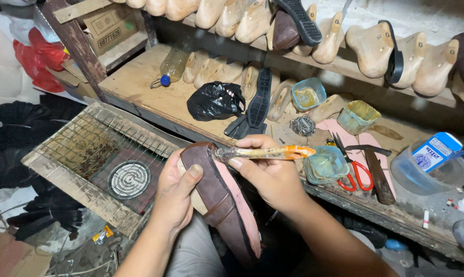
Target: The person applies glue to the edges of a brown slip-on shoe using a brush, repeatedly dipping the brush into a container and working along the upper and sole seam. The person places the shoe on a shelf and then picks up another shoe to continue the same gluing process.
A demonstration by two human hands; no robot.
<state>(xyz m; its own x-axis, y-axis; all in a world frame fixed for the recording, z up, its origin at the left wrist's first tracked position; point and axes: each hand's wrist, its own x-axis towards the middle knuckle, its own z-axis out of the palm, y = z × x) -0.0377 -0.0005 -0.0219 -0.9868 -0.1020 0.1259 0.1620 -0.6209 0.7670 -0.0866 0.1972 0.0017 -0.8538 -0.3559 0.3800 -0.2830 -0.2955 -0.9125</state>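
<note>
Our left hand [176,192] is closed around a shoe upper on its last [219,197], fingers wrapped underneath out of sight and the thumb pressed flat across the dark brown, suede-like material near the toe. The shoe lies sole side up, slanting from our lap toward the bench edge, with a smooth pink insole [240,200] showing along its right side and the brown material folded over the rim. Our right hand [273,177] pinches a glue brush [265,152] between thumb and curled fingers; its handle is orange and crusted with dried yellowish glue, and its grey, matted bristle end touches the toe of the shoe.

Just beside the right hand, at the bench edge, stands a small translucent teal tub [325,165] smeared with glue. Near it lie red-handled scissors [354,172] and a hammer [377,172] with a worn wooden handle. Further back on the rough plywood bench [139,87] we see a crumpled black plastic bag [215,100], a black ribbed rubber sole [258,105], two more glue tubs and a clear plastic bottle with a blue cap [173,65] lying on its side. Pale wooden shoe lasts [370,48] line the shelf above. To our left, below the bench, a wooden frame covered in wire mesh [96,156] holds a round coil heater [129,179].
</note>
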